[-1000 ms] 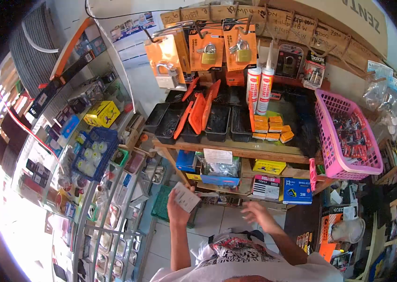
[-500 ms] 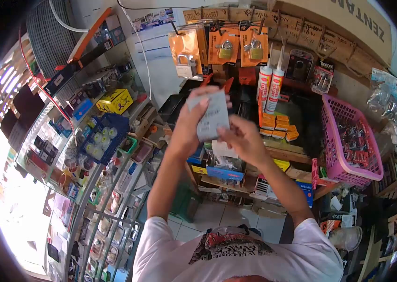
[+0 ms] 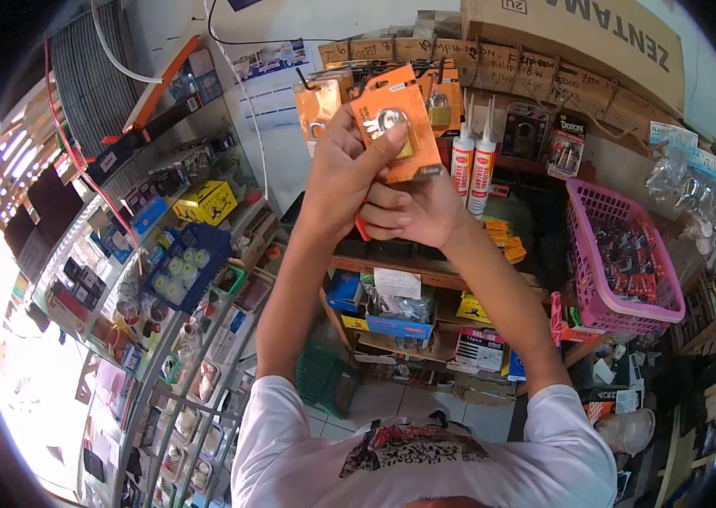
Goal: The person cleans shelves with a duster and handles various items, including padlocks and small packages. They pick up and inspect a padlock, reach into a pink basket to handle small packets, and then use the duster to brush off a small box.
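Both hands: raised, gripping one orange padlock card (image 3: 393, 134).
Hidden: card's lower edge, behind fingers.
Left hand (image 3: 342, 173): clasps card's left side.
Right hand (image 3: 415, 213): grips below.

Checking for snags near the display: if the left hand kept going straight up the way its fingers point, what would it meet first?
Probably the hanging padlock cards just beyond the left hand, which holds an orange padlock card; depth is unclear.

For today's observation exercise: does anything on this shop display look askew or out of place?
The orange padlock card in the left hand is tilted, unlike the carded padlocks hanging on their hooks. The right hand is under it. The pink basket juts past the shelf edge. Nothing looks spilled.
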Action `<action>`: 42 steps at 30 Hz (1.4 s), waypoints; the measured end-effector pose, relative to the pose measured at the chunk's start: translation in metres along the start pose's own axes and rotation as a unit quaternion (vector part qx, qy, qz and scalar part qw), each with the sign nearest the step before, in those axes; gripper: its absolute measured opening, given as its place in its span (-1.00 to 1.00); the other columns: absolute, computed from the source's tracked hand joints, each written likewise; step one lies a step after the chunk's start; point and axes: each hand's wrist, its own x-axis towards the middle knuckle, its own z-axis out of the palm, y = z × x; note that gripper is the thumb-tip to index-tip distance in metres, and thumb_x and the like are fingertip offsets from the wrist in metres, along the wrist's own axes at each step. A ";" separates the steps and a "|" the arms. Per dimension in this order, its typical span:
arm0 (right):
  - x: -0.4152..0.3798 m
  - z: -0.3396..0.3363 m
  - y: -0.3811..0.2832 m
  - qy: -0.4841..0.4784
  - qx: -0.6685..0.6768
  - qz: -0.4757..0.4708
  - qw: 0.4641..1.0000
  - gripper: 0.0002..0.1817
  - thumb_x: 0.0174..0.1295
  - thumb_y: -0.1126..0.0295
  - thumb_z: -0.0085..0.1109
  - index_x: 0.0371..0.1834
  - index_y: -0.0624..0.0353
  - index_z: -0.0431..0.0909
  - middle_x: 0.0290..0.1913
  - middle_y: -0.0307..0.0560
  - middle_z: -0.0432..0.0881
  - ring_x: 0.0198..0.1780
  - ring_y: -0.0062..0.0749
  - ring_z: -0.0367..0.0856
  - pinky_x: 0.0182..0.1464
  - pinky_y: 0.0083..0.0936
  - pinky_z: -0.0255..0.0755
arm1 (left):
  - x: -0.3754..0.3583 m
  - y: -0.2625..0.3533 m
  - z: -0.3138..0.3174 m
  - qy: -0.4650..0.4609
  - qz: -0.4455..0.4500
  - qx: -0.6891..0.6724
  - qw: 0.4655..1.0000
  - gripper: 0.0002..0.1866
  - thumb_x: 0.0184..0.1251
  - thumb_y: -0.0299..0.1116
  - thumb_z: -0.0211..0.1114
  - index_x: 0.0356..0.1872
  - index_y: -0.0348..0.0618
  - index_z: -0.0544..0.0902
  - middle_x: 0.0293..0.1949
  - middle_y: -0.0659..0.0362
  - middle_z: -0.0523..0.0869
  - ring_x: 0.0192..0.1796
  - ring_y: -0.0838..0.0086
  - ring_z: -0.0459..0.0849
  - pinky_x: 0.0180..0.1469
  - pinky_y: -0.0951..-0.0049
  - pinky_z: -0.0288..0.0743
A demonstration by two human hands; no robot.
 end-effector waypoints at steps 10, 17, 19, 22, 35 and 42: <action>0.026 -0.008 -0.002 0.058 0.032 -0.058 0.996 -0.61 0.43 -0.03 -0.17 -0.23 -0.02 0.54 -0.59 -0.35 0.28 -0.56 -0.48 0.28 -0.39 -0.45 0.20 | 0.028 0.013 -0.010 0.015 -0.025 0.112 0.993 -0.56 0.41 -0.15 0.33 0.05 -0.28 0.43 -0.37 0.19 0.65 -0.64 0.69 0.55 -0.69 0.71 0.47; 0.035 -0.006 -0.003 0.112 0.045 -0.072 0.990 -0.66 0.47 0.10 -0.25 -0.27 0.04 0.48 -0.60 -0.34 0.26 -0.61 -0.52 0.24 -0.40 -0.48 0.16 | 0.032 0.016 -0.016 0.022 -0.064 0.099 0.993 -0.51 0.38 -0.15 0.37 0.06 -0.32 0.42 -0.31 0.13 0.69 -0.54 0.62 0.62 -0.62 0.65 0.55; 0.036 -0.003 -0.003 0.119 0.049 -0.079 0.989 -0.66 0.47 0.13 -0.26 -0.29 0.05 0.47 -0.60 -0.34 0.27 -0.61 -0.52 0.24 -0.39 -0.47 0.16 | 0.033 0.017 -0.016 0.019 -0.070 0.098 0.992 -0.50 0.37 -0.14 0.39 0.07 -0.31 0.42 -0.30 0.12 0.69 -0.49 0.61 0.65 -0.57 0.65 0.57; 0.035 -0.005 0.001 0.118 0.056 -0.085 0.988 -0.67 0.47 0.16 -0.28 -0.29 0.05 0.47 -0.60 -0.33 0.27 -0.61 -0.52 0.24 -0.39 -0.48 0.16 | 0.037 0.006 -0.020 0.011 -0.051 0.100 0.994 -0.45 0.36 -0.09 0.38 0.12 -0.30 0.42 -0.32 0.14 0.66 -0.48 0.62 0.63 -0.57 0.66 0.57; -0.073 -0.062 0.108 0.408 -0.009 0.164 0.898 -0.51 0.48 -0.12 -0.06 -0.06 0.11 0.54 -0.45 -0.34 0.51 -0.48 -0.46 0.47 -0.44 -0.51 0.30 | 0.043 -0.046 -0.033 0.105 -0.090 0.203 0.969 -0.37 0.28 -0.03 0.46 0.06 -0.36 0.42 -0.34 0.13 0.67 -0.48 0.57 0.67 -0.57 0.60 0.51; -0.202 -0.067 0.152 0.382 0.144 0.040 0.912 -0.55 0.44 -0.10 0.03 0.00 0.07 0.52 -0.37 -0.22 0.52 -0.36 -0.42 0.44 -0.31 -0.46 0.30 | 0.042 -0.094 -0.020 0.190 -0.072 0.112 0.973 -0.53 0.35 -0.03 0.39 -0.07 -0.26 0.49 -0.33 0.11 0.68 -0.54 0.49 0.71 -0.69 0.62 0.41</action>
